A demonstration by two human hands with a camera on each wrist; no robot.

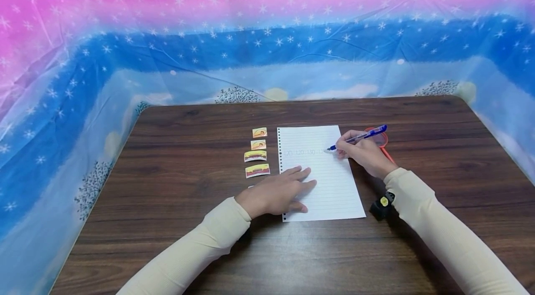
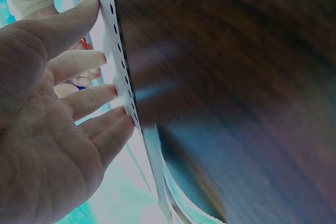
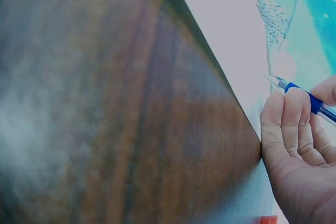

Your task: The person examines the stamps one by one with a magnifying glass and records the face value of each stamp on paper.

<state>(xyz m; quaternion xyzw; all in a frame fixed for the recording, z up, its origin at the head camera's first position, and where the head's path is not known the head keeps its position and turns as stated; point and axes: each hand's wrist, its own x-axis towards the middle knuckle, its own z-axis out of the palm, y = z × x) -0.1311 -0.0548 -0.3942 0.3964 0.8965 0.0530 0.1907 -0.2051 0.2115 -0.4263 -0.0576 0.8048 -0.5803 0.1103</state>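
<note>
A lined sheet of paper (image 1: 330, 193) with punched holes down its left edge lies on the table. My right hand (image 1: 365, 155) pinches a blue pen (image 1: 368, 134), its tip on the paper at the end of a row of faint handwritten numbers. In the right wrist view the pen (image 3: 318, 105) sticks out past the curled fingers (image 3: 291, 111). With fingers spread and nearly straight, my left hand (image 1: 280, 191) rests on the sheet's lower left part. The left wrist view shows its fingertips (image 2: 113, 92) close to the punched edge.
Several small yellow and red picture cards (image 1: 257, 170) stand in a column left of the sheet; part of another pale piece shows by the left hand. An orange-rimmed round object with a handle (image 1: 388, 154) lies partly behind the right hand. Snowflake-patterned cloth (image 1: 267, 49) surrounds the wooden table (image 1: 175, 146).
</note>
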